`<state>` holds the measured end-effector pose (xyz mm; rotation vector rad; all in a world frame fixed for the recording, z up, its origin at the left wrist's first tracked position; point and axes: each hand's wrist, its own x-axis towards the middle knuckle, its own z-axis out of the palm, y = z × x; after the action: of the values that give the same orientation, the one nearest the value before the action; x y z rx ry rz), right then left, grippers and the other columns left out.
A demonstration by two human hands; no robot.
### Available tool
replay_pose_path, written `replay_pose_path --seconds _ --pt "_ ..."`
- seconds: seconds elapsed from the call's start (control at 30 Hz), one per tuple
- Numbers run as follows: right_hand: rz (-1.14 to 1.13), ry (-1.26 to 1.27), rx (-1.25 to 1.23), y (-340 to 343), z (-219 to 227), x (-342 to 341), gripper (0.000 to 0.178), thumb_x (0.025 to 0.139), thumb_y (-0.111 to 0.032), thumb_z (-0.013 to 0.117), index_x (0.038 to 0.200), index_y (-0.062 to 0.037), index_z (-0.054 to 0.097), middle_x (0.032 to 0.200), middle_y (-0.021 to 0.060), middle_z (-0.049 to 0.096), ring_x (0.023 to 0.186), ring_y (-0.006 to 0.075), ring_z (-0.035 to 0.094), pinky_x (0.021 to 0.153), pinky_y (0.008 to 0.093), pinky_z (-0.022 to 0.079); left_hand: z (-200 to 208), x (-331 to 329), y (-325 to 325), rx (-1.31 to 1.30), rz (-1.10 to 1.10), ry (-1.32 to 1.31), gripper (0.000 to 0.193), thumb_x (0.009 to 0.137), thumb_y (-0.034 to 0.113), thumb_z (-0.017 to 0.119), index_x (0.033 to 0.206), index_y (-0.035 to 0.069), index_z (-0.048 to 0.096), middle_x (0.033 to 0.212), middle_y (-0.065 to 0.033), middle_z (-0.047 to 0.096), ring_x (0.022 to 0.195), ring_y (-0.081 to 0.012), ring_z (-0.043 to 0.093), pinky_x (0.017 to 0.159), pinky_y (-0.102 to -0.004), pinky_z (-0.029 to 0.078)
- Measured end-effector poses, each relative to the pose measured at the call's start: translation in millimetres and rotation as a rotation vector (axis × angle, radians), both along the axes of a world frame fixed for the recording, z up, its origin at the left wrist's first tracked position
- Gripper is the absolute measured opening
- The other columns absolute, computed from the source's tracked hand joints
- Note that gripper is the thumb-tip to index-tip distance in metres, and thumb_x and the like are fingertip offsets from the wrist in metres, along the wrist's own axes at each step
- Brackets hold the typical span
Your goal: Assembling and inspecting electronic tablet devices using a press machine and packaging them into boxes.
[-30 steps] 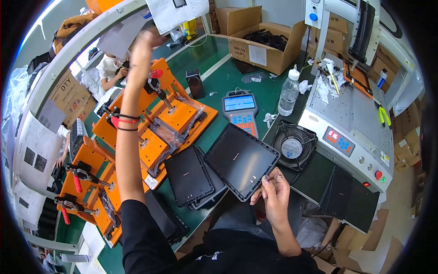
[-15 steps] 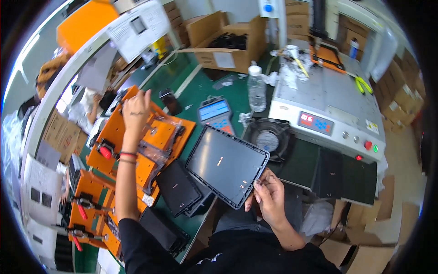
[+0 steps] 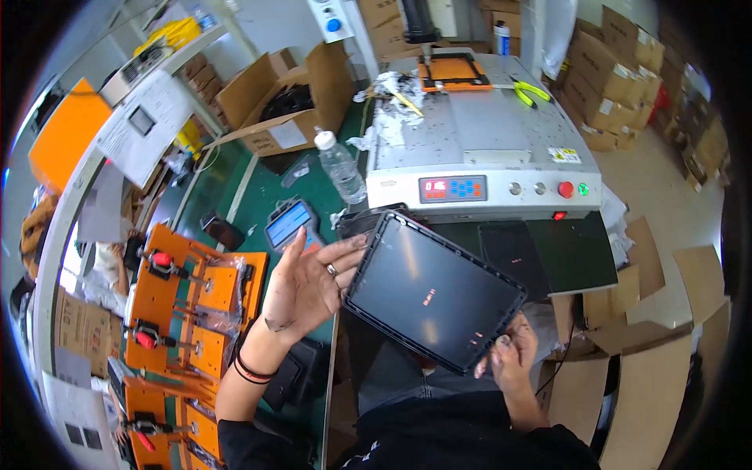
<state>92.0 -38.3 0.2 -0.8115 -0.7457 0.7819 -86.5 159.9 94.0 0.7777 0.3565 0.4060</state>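
A black rectangular panel [image 3: 435, 294] with a raised, notched rim is held tilted in front of me, its smooth dark face showing reflected lights. Closed on its lower right corner is my right hand [image 3: 513, 356], thumb on the face side. My left hand [image 3: 307, 294], with a ring and dark smudges, has its fingers stretched out at the panel's left edge; whether the fingertips touch the rim I cannot tell. Below my left wrist, more black panels [image 3: 301, 372] lie on the green table [image 3: 258, 184]. A handheld device with a lit screen [image 3: 291, 225] rests beyond my left hand.
Orange clamping fixtures [image 3: 205, 283] with red-handled clamps line the left. Ahead stands a grey machine [image 3: 486, 129] bearing green-handled pliers [image 3: 529, 92] and an orange plate [image 3: 454, 72]. A water bottle [image 3: 341, 168] and an open carton [image 3: 286, 117] stand to its left; cartons [image 3: 619, 86] stack at right.
My view has swung right. My left hand has come from above the orange fixtures to the panel's left edge, its fingers opening out. The right hand keeps its grip on the panel.
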Motion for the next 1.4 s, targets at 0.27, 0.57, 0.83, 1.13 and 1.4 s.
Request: replay_pose_path --seconds 0.27,0.57,0.83,1.13,1.4 --pt "-0.220 0.103 -0.010 -55.5 -20.9 10.5 0.042 0.084 -0.022 0.049 0.115 0.0039 0.037 0.058 0.0028 0.045 0.036 0.0086 0.043 0.031 0.0225 0.042 -0.5 48.8 -5.1 0.003 -0.165 -0.027 0.064 0.091 0.047 0.022 0.126 -0.005 0.035 0.127 -0.0197 0.042 0.115 -0.0302 0.043 0.098 -0.0384 0.033" --pt "-0.208 0.089 -0.064 -30.7 -31.6 28.5 0.042 0.087 -0.021 0.044 0.122 0.0012 0.035 0.052 -0.0024 0.038 0.035 0.0077 0.040 0.030 0.0209 0.039 -24.8 19.1 -0.4 0.819 -0.015 0.138 0.025 0.091 0.023 0.043 0.090 -0.001 0.052 0.097 -0.0127 0.057 0.095 -0.0187 0.054 0.085 -0.0313 0.041" --pt "-0.216 0.105 -0.021 -3.7 -19.1 26.6 0.045 0.086 -0.025 0.045 0.120 0.0029 0.035 0.051 -0.0032 0.037 0.034 0.0062 0.039 0.028 0.0197 0.036 -20.2 12.8 -6.3 0.603 0.241 0.268 0.032 0.088 0.013 0.050 0.060 -0.002 0.053 0.080 -0.0085 0.052 0.079 -0.0151 0.051 0.074 -0.0259 0.040" --pt "-0.597 0.139 -0.118 -64.7 -8.4 80.5 0.042 0.086 -0.025 0.045 0.119 -0.0005 0.036 0.053 -0.0050 0.034 0.038 0.0047 0.036 0.032 0.0175 0.032 -5.5 103.1 -27.6 0.974 -0.213 0.015 0.014 0.081 0.002 0.057 0.072 0.000 0.046 0.091 -0.0101 0.050 0.090 -0.0155 0.049 0.076 -0.0261 0.041" --pt "-1.002 0.097 -0.217 -130.9 23.9 105.0 0.030 0.089 -0.029 0.044 0.113 -0.0118 0.042 0.056 -0.0069 0.034 0.042 0.0047 0.038 0.034 0.0183 0.032 46.1 228.3 -106.4 0.591 -0.318 -0.374 0.049 0.090 0.039 0.036 0.085 -0.006 0.055 0.091 -0.0144 0.057 0.085 -0.0202 0.053 0.076 -0.0306 0.040"
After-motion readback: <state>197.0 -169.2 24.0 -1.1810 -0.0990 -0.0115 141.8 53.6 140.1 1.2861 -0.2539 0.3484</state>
